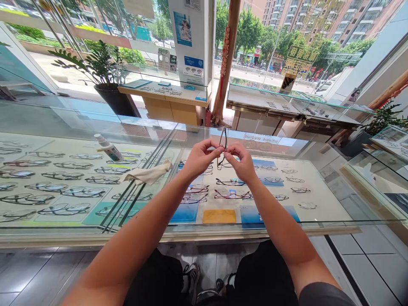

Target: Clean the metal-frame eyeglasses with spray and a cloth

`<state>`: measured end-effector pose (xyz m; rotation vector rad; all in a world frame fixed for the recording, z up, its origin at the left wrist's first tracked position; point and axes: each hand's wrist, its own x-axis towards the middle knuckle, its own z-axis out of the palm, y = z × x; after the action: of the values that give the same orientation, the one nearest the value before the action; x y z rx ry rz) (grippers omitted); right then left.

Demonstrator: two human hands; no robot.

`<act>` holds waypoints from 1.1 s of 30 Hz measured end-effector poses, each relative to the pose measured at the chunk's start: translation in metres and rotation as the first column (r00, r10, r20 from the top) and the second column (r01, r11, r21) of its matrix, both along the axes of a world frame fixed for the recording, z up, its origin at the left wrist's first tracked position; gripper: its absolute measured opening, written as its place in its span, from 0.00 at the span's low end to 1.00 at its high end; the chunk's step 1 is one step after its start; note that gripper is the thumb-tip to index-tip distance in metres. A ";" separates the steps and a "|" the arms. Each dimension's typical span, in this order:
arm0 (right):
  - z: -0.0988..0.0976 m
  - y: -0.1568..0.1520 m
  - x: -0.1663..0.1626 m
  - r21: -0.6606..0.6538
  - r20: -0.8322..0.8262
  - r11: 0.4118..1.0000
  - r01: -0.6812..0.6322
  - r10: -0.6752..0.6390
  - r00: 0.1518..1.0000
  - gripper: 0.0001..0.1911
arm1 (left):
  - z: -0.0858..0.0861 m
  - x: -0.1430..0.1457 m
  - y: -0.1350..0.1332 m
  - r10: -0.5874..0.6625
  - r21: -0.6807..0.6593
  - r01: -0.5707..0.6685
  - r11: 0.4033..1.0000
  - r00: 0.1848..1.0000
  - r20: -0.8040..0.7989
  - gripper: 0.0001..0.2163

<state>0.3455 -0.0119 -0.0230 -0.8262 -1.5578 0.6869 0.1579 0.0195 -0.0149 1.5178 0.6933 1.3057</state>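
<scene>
Both my hands hold one pair of eyeglasses (226,135) above the glass counter. The frame is dark and thin, turned on end so that it stands roughly upright between my fingers. My left hand (202,156) pinches it from the left, thumb and fingers closed near its middle. From the right, my right hand (239,160) grips it with thumb and forefinger at about the same height. My fingers hide the middle part of the glasses. On the glass to the left lie a crumpled beige cloth (148,173) and a white spray bottle (109,148), which looks tilted.
Beneath the glass top of the display counter (328,199) lie rows of eyeglasses (68,192) and a yellow-orange case or card (219,216). Further display cases (172,95) stand by the windows, with a potted plant (114,91) and a wooden post (227,63).
</scene>
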 end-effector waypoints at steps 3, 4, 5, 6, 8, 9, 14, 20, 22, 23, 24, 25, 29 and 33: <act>0.001 -0.001 -0.001 0.010 0.001 1.000 -0.011 0.011 1.000 0.09 | 0.000 -0.001 -0.001 -0.017 0.019 0.017 1.000 1.000 -0.010 0.19; 0.001 -0.001 -0.001 0.011 0.001 1.000 -0.013 0.013 1.000 0.09 | 0.001 -0.001 -0.001 -0.020 0.025 0.021 0.999 1.000 -0.012 0.19; 0.001 -0.002 -0.001 0.011 0.002 1.000 -0.016 0.016 1.000 0.09 | 0.001 -0.002 -0.001 -0.023 0.032 0.024 0.999 1.000 -0.014 0.19; 0.002 -0.002 -0.001 0.010 0.003 1.000 -0.018 0.018 1.000 0.09 | 0.001 -0.002 -0.002 -0.026 0.039 0.027 0.999 1.000 -0.016 0.19; 0.002 -0.002 0.000 0.006 0.006 1.000 -0.022 0.022 1.000 0.09 | 0.002 -0.002 -0.002 -0.033 0.048 0.034 0.998 0.999 -0.021 0.19; 0.002 -0.001 0.000 0.007 0.008 1.000 -0.024 0.024 1.000 0.09 | 0.002 -0.002 -0.002 -0.036 0.051 0.037 0.998 0.999 -0.025 0.19; 0.001 0.000 0.001 0.030 0.023 0.999 -0.032 0.032 0.999 0.09 | 0.001 -0.003 -0.001 -0.054 0.061 0.056 0.997 0.998 -0.028 0.18; -0.001 0.003 0.002 0.062 0.025 0.998 -0.029 0.028 0.999 0.09 | 0.002 -0.002 -0.001 -0.085 0.070 0.087 0.994 0.996 -0.027 0.19; -0.002 0.003 0.003 0.071 0.027 0.997 -0.010 0.008 1.000 0.09 | 0.002 -0.002 -0.001 -0.092 0.074 0.094 0.993 0.995 -0.022 0.19; -0.002 0.003 0.003 0.078 0.029 0.997 0.000 -0.003 1.000 0.08 | 0.002 -0.002 -0.001 -0.094 0.077 0.096 0.992 0.995 -0.020 0.19; -0.002 0.003 0.004 0.087 0.031 0.996 0.011 -0.013 0.999 0.08 | 0.002 -0.002 -0.001 -0.096 0.079 0.097 0.992 0.995 -0.020 0.19; -0.002 0.003 0.004 0.097 0.034 0.995 0.021 -0.024 0.999 0.08 | 0.002 -0.002 0.000 -0.097 0.082 0.098 0.992 0.995 -0.021 0.19; -0.001 0.003 0.005 0.135 0.062 0.989 0.069 -0.078 0.995 0.08 | 0.002 -0.004 0.001 -0.093 0.092 0.095 0.991 0.995 -0.028 0.18; 0.001 0.003 0.006 0.145 0.078 0.984 0.108 -0.120 0.990 0.08 | 0.004 -0.005 0.002 -0.085 0.093 0.087 0.992 0.996 -0.017 0.19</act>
<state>0.3514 -0.0093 -0.0222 -0.8419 -1.6038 0.4585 0.1527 0.0218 -0.0108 1.6151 0.5751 1.2798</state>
